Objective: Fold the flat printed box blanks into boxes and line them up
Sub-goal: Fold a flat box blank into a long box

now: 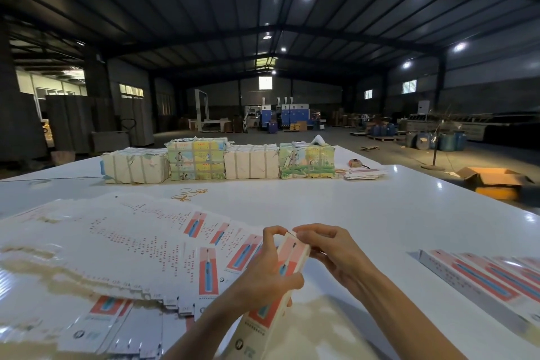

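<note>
The left hand (263,269) curls round the body of a half-formed box (293,251) in the lower centre of the frame. The right hand (330,251) pinches the flap at the box's far end, so both hands are closed on the same piece.

The step in hand looks like closing that end. To do it well, the left hand should keep the tube square rather than squeezed. The right hand should bend the flap along its score and slide the tongue in without buckling the corners. The card seems thin enough to dent easily.

The box is long, narrow and rectangular. It is made of smooth white card with a coral panel and a blue brush-like picture.

- **Flat blanks** (131,242): they lie fanned in a wide overlapping sheet across the lower left, showing the same print and notched edges.
- **Finished boxes** (482,280): they lie side by side in a row at the lower right.
- **Surface** (350,207): all of this rests on a glossy white surface that mirrors the ceiling lights.
- **Rubber bands** (190,194): a few thin yellow ones lie loose at mid-frame.
- **Bundles** (251,165): blocky and paper-wrapped, they stand in a row above the rubber bands.
- **Carton** (493,181): an open brown corrugated carton sits on the floor at the right edge.
</note>
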The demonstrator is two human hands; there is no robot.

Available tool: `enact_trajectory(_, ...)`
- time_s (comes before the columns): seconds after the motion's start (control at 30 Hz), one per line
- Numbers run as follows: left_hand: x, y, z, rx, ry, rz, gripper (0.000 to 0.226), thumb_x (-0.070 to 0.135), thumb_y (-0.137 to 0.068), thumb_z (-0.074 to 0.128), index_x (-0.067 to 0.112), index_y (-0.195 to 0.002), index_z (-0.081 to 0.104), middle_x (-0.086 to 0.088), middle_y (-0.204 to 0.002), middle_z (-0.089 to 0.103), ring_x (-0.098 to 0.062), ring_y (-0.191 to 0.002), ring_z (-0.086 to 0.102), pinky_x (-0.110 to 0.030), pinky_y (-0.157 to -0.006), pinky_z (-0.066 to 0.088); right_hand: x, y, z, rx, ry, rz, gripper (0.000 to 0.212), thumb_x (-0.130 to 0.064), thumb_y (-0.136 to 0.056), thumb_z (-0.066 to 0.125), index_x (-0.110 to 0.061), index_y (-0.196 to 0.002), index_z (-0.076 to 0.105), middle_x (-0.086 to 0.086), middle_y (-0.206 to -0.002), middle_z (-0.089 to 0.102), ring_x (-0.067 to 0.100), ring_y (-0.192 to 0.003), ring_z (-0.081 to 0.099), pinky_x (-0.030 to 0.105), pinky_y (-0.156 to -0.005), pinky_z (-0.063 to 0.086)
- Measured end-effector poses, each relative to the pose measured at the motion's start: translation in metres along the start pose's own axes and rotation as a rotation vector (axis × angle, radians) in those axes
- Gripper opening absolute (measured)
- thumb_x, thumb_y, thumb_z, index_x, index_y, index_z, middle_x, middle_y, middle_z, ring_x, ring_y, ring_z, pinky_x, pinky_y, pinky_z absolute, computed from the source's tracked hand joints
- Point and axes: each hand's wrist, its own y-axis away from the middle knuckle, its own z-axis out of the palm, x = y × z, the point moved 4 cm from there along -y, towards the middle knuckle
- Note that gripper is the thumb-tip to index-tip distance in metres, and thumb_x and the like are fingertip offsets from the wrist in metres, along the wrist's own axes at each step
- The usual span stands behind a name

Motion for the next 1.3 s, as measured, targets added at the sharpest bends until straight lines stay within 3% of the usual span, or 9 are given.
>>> enact_trajectory(0.23,0.0,0.002,0.0,-0.008,-0.012,0.082,0.094,0.062,-0.07,0.08,0.071,-0.128,0.007,0.033,-0.099,0.048,-0.009,-0.086,0.071,-0.005,-0.049,0.046,0.0,0.0,-0.003,0.007,0.012,-0.005,0.02,-0.012,-0.1,0.068,-0.012,-0.093,0.086,0.014,-0.098,0.081,0.024,-0.089,0.079,0.026,-0.069,0.061)
enact_trajectory(0.6,-0.001,-0.002,0.006,0.037,-0.091,0.099,0.076,0.066,-0.074,0.075,0.062,-0.12,0.014,0.025,-0.093,0.052,-0.009,-0.079,0.071,-0.007,-0.054,0.049,0.001,-0.001,-0.006,-0.016,0.04,0.0,0.021,-0.001,-0.098,0.066,-0.002,-0.088,0.084,0.016,-0.093,0.079,0.021,-0.081,0.078,0.024,-0.069,0.059)
enact_trajectory(0.67,-0.005,-0.005,0.006,0.051,-0.053,0.073,0.078,0.066,-0.072,0.075,0.061,-0.124,0.016,0.025,-0.096,0.053,-0.011,-0.08,0.072,-0.013,-0.062,0.056,-0.001,0.001,-0.003,-0.051,0.049,-0.017,0.024,-0.007,-0.102,0.064,-0.008,-0.092,0.086,0.014,-0.097,0.08,0.021,-0.089,0.078,0.024,-0.073,0.06)
enact_trajectory(0.77,-0.009,-0.006,0.003,0.13,0.015,0.049,0.081,0.065,-0.071,0.073,0.068,-0.123,0.011,0.027,-0.094,0.05,-0.01,-0.074,0.07,-0.007,-0.049,0.047,-0.001,0.004,0.007,-0.127,0.037,-0.039,0.028,-0.016,-0.107,0.057,-0.016,-0.107,0.086,0.005,-0.11,0.081,0.021,-0.105,0.077,0.028,-0.084,0.062)
enact_trajectory(0.87,-0.011,-0.006,0.003,0.141,0.148,0.057,0.089,0.061,-0.071,0.075,0.074,-0.128,0.007,0.036,-0.102,0.043,-0.007,-0.085,0.067,-0.001,-0.048,0.043,0.003,0.005,0.014,-0.091,0.191,-0.108,0.022,-0.023,-0.106,0.063,-0.025,-0.12,0.08,-0.008,-0.115,0.08,0.015,-0.108,0.076,0.031,-0.093,0.061)
enact_trajectory(0.97,-0.012,-0.008,0.001,0.147,0.185,0.067,0.088,0.061,-0.072,0.076,0.078,-0.126,0.009,0.04,-0.104,0.043,-0.002,-0.09,0.067,-0.001,-0.052,0.044,0.004,0.007,0.015,-0.018,0.26,-0.176,0.021,-0.027,-0.102,0.069,-0.029,-0.121,0.078,-0.015,-0.112,0.079,0.009,-0.105,0.075,0.028,-0.091,0.062)
enact_trajectory(1.17,-0.012,-0.007,-0.003,0.176,0.179,0.086,0.08,0.056,-0.075,0.08,0.07,-0.124,0.017,0.029,-0.097,0.054,0.026,-0.092,0.057,-0.002,-0.051,0.045,0.002,0.01,0.016,0.066,0.18,-0.239,0.012,-0.015,-0.096,0.077,-0.015,-0.108,0.079,0.0,-0.099,0.081,0.019,-0.094,0.078,0.027,-0.078,0.062)
enact_trajectory(1.3,-0.01,-0.006,-0.002,0.167,0.15,0.073,0.079,0.059,-0.074,0.079,0.067,-0.122,0.017,0.03,-0.091,0.054,0.003,-0.078,0.07,-0.002,-0.05,0.044,-0.001,0.013,0.014,0.067,0.186,-0.268,0.009,-0.014,-0.096,0.076,-0.014,-0.103,0.083,0.001,-0.097,0.081,0.021,-0.092,0.078,0.028,-0.079,0.062)
